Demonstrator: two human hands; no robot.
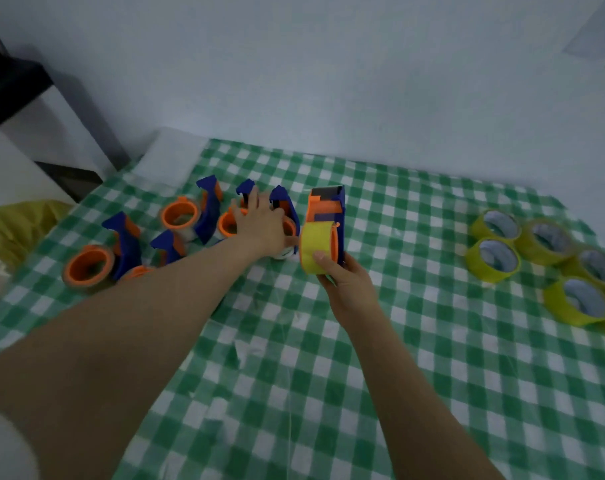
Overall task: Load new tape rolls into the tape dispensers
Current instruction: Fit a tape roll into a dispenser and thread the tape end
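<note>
My right hand (342, 275) grips a blue and orange tape dispenser (328, 209) with a yellow tape roll (316, 247) mounted on its orange hub, held upright over the middle of the table. My left hand (259, 223) reaches out with straight fingers over a cluster of several blue and orange dispensers (209, 211) at the centre left and touches one of them (285, 206). Several loose yellow tape rolls (498, 258) lie at the right side of the table.
A green and white checked cloth (398, 375) covers the table. A yellow bag (20, 226) sits off the left edge, beside a white and black piece of furniture (34, 133). A plain wall runs behind the table.
</note>
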